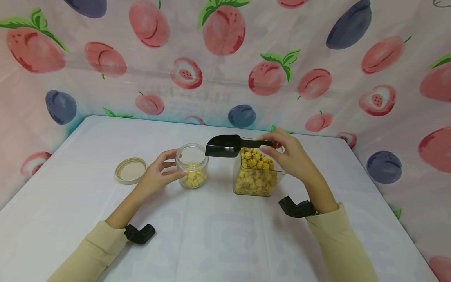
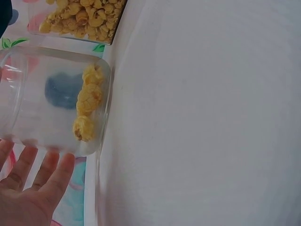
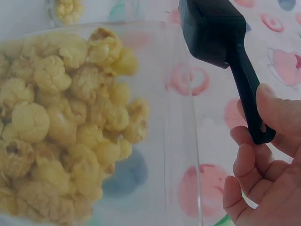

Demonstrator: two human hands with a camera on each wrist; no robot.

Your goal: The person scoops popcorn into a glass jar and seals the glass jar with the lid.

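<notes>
My left hand (image 1: 159,172) (image 2: 33,188) holds a clear glass jar (image 1: 181,156) (image 2: 37,61) from its left side, thumb in front. Yellow popcorn (image 1: 193,179) (image 2: 89,100) lies in the jar's lower part. With thumb and fingers, my right hand (image 1: 289,154) (image 3: 270,174) pinches the handle of a black scoop (image 1: 222,146) (image 3: 211,33). The scoop is level above the clear square container (image 1: 237,187) (image 3: 181,141), its tip by the jar's rim. Popcorn fills much of that container. Whether the scoop carries any is hidden.
A cream round lid (image 1: 130,159) lies on the white table (image 1: 218,239), left of the jar. A fruit-print sheet (image 1: 218,94) hangs behind the table and at its sides. Black wrist devices (image 1: 140,234) sit on both forearms.
</notes>
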